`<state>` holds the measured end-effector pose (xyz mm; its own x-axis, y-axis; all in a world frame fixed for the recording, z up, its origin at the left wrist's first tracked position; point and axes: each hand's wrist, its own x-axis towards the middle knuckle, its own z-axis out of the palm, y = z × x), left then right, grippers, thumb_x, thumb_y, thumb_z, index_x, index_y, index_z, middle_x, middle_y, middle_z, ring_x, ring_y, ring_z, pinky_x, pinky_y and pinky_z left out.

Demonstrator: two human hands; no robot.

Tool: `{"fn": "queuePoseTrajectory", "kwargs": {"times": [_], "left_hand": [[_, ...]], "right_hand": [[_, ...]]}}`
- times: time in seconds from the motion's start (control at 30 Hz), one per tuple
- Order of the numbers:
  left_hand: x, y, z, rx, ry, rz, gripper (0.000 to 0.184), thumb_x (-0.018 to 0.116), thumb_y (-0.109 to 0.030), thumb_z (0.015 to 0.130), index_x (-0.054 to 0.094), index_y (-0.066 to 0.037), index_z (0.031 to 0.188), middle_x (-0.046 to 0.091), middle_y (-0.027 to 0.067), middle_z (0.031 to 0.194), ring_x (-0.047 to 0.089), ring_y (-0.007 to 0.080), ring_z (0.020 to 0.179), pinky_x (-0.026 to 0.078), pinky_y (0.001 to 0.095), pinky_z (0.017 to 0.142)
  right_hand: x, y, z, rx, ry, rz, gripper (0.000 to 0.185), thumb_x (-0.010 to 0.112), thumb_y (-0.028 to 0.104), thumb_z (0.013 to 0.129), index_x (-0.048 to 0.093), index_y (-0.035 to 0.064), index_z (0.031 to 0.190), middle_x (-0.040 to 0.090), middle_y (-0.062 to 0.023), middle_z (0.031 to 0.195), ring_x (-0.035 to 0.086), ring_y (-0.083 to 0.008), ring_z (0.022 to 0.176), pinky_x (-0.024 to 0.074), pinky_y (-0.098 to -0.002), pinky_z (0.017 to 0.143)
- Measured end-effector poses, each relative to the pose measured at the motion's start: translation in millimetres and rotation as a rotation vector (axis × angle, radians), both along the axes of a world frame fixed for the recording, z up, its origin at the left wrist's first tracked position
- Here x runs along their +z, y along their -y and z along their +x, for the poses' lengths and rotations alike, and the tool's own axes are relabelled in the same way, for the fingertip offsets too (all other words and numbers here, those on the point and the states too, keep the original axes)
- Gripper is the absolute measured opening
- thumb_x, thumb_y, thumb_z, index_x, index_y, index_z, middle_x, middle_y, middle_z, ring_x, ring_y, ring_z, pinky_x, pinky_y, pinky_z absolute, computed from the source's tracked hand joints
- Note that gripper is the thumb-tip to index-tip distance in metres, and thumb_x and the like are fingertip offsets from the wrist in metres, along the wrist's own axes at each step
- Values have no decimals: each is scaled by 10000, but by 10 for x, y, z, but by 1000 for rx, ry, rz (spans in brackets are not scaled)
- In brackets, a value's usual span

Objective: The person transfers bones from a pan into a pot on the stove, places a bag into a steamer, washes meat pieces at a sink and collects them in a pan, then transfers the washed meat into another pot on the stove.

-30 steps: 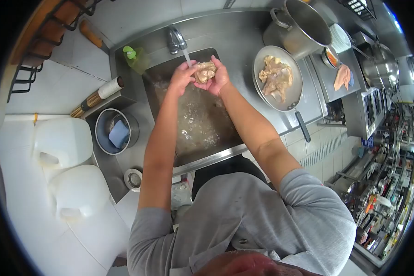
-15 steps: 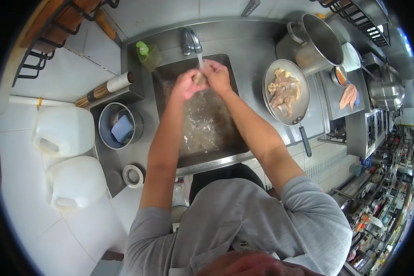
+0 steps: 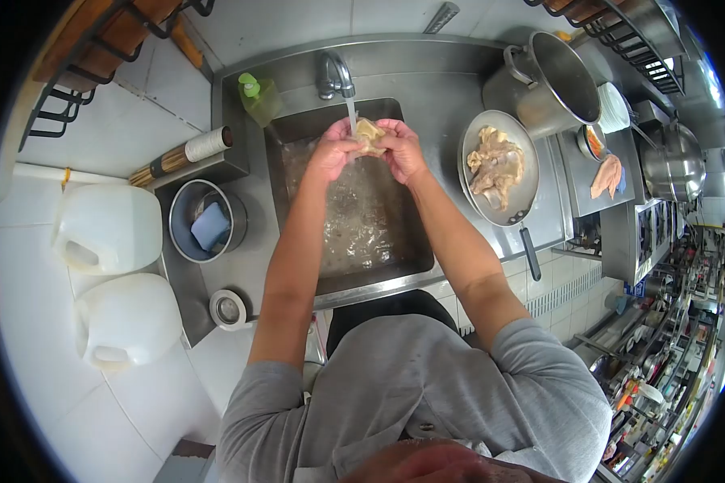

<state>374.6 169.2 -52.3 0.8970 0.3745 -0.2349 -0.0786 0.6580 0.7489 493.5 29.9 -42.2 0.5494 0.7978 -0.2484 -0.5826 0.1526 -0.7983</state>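
Both of my hands hold a pale yellowish piece of meat (image 3: 368, 134) under the running faucet (image 3: 336, 74). My left hand (image 3: 333, 153) pinches its left side, close to the stream of water. On its right side, my right hand (image 3: 403, 149) grips the edge with thumb and fingers. The piece is spread out between them, above the sink basin (image 3: 338, 278), where shallow cloudy water ripples. More pale meat (image 3: 495, 165) of similar look lies in a frying pan (image 3: 527, 189) to the right.
A large steel pot (image 3: 544, 101) stands behind the pan. Left of the basin are a green-capped soap bottle (image 3: 259, 101), a steel pot with a blue sponge (image 3: 209, 225) and a round drain strainer (image 3: 228, 309). White plastic jugs (image 3: 109, 229) stand at far left.
My hands have moved apart, and the meat that was bunched between them is now opened out and visible. The right hand has shifted slightly right and down.
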Motion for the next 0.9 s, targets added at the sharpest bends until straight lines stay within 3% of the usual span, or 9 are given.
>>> {"fn": "queuePoseTrajectory", "kwargs": {"times": [0.1, 0.2, 0.3, 0.4, 0.5, 0.6, 0.63, 0.7, 0.9], "left_hand": [[66, -67, -22, -4, -1, 22, 626, 605, 125, 763, 491, -21, 1361, 617, 82, 1232, 612, 233, 1143, 519, 367, 951], [-101, -177, -41, 16, 45, 6, 538, 572, -8, 837, 499, -33, 1370, 617, 101, 1268, 599, 254, 1184, 500, 424, 1003], [-254, -302, -98, -144, 159, -283, 466, 526, -107, 883, 525, -63, 1346, 641, 102, 1229, 624, 259, 1138, 521, 434, 960], [80, -139, -179, -111, 81, -325, 388, 523, -227, 941, 556, -92, 1304, 659, 92, 1186, 653, 254, 1065, 543, 435, 883], [-15, -211, -155, -1, 71, -385, 367, 553, -335, 984, 575, -110, 1272, 664, 74, 1173, 669, 227, 1021, 563, 428, 833], [-136, -181, -135, 99, -113, -111, 384, 575, -420, 986, 571, -160, 1269, 660, 31, 1126, 668, 197, 989, 580, 412, 779], [-154, -166, -118, 76, -131, -68, 417, 584, -456, 985, 588, -139, 1256, 665, 52, 1149, 670, 194, 990, 584, 396, 780], [6, -88, -137, 27, -222, -46, 492, 538, -519, 995, 599, -97, 1241, 665, 73, 1151, 671, 202, 995, 586, 400, 778], [134, -222, -19, -114, -305, 159, 613, 478, -589, 998, 592, -36, 1236, 686, 85, 1085, 672, 218, 977, 569, 389, 796]], "right_hand": [[-76, -144, -147, -52, 314, -128, 481, 782, 59, 800, 595, -5, 1238, 680, -77, 1100, 680, -226, 987, 560, -341, 850], [52, -125, -244, 28, 894, -352, 519, 823, 98, 775, 607, -1, 1236, 713, -100, 1068, 699, -211, 972, 551, -326, 861], [165, -234, -386, -175, 1110, -389, 533, 845, 144, 759, 625, 24, 1229, 727, -149, 1062, 717, -231, 971, 554, -346, 867], [185, -340, -376, -184, 1107, -354, 574, 828, 181, 740, 613, 48, 1256, 687, -196, 1158, 652, -378, 1089, 517, -414, 953], [361, -343, -361, 25, 1045, -411, 708, 840, 267, 709, 551, 58, 1321, 683, -200, 1174, 642, -383, 1123, 511, -426, 964], [352, -381, -394, 60, 1114, -468, 817, 825, 399, 723, 489, 92, 1401, 690, -211, 1130, 684, -347, 1062, 530, -420, 917], [423, -351, -334, 234, 1041, -472, 820, 801, 445, 716, 506, 95, 1396, 660, -228, 1186, 656, -376, 1102, 511, -438, 946], [501, -379, -205, 431, 898, -599, 801, 793, 382, 707, 518, 70, 1391, 601, -226, 1311, 607, -372, 1195, 485, -430, 1004], [383, -257, -237, -5, 1245, -392, 633, 732, 302, 818, 549, 7, 1348, 574, -239, 1346, 587, -365, 1220, 467, -449, 1033]]}}
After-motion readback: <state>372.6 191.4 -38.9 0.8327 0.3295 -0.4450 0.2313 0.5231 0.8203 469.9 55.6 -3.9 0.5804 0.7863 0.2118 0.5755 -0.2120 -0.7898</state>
